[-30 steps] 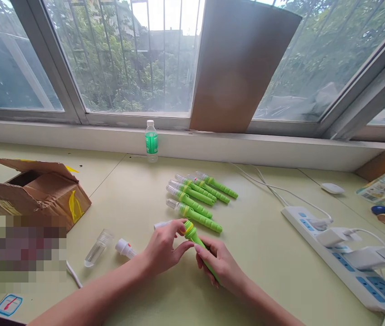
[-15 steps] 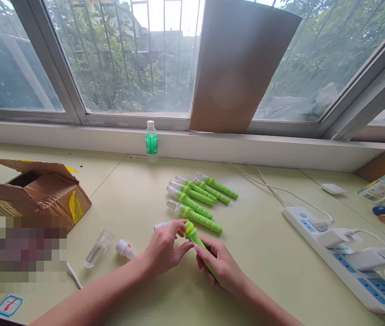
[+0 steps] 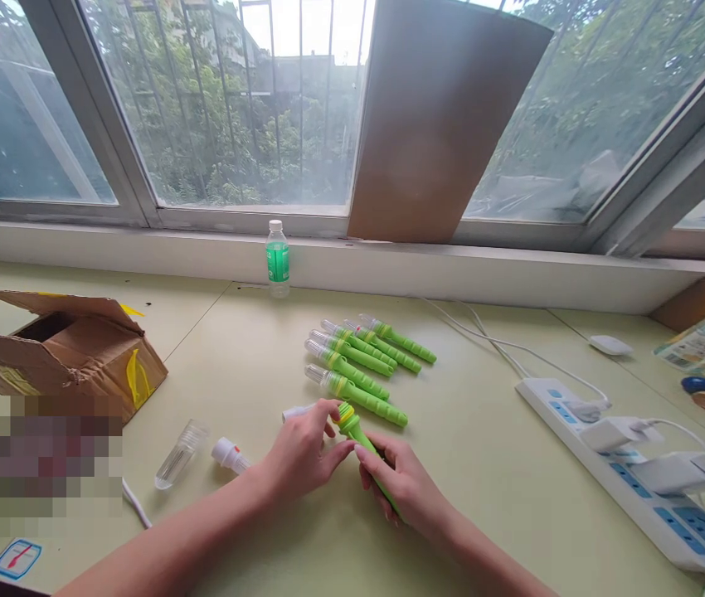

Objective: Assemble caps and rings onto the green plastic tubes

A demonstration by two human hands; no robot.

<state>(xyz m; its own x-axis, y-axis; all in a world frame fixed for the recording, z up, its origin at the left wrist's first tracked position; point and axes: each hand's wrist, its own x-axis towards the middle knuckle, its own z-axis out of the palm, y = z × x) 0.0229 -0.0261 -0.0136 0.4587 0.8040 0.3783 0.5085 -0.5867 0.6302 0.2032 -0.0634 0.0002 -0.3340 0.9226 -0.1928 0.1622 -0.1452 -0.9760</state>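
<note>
A green plastic stick handle (image 3: pixel 352 424) with a yellow ringed top is held over the table, tilted with its top toward the upper left. My right hand (image 3: pixel 403 481) wraps round its lower part. At the yellow top are the fingers of my left hand (image 3: pixel 306 448), index finger on the rim and thumb by the neck. Left of that hand lie a white cap-like piece with a clear end (image 3: pixel 226 454) and a clear round-ended tube (image 3: pixel 182 456). Another white piece (image 3: pixel 294 413) is partly hidden behind my left hand. Beyond, several green sticks with clear tips (image 3: pixel 358 394) lie side by side.
An open cardboard box (image 3: pixel 104 356) stands at the left, near a blurred-out patch. A bottle with a green label (image 3: pixel 278 261) is by the window sill. To the right lies a white power strip (image 3: pixel 619 477) with plugged-in chargers and cables.
Almost nothing differs. My left fingers have shifted very slightly at the yellow top, while the right hand keeps its hold on the handle.
</note>
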